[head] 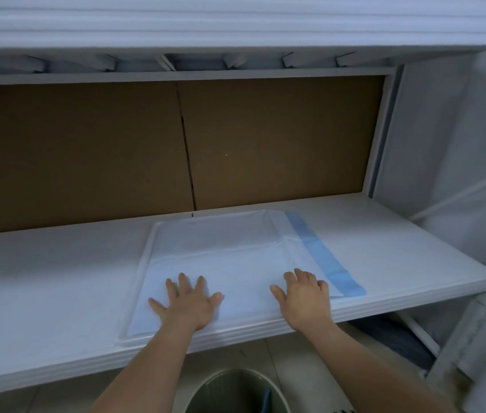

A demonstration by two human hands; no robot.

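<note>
Left hand (186, 305) lies palm down, fingers straight and spread wide, flat on the near left part of the clear packet (229, 251). It holds nothing, just presses. Right hand (304, 296) is palm down on the near right part, fingers a bit bent at the tips and thumb out to the inside. No pinch shows, so I read it as resting and pressing too.

The packet is a see-through bag with a pale blue folded sheet inside. It lies flat on the white shelf (57, 278), near edge at the shelf's front lip, far edge just short of the brown cardboard back (86, 150). A darker blue strip (322, 254) runs front to back along its right side, its near end just beside the right hand's fingers.

Key relation: both hands sit on the near end, so most of the packet lies ahead of them, toward the back. Its long side runs away from the person, and neither hand is clearly nearer the middle. Judgement: this is smoothing or sliding the packet in, and the next move is likely a push straight back, both palms even so it doesn't skew.

A green bin (235, 391) stands on the floor below the shelf, and a white fabric wall (450, 144) is on the right
</note>
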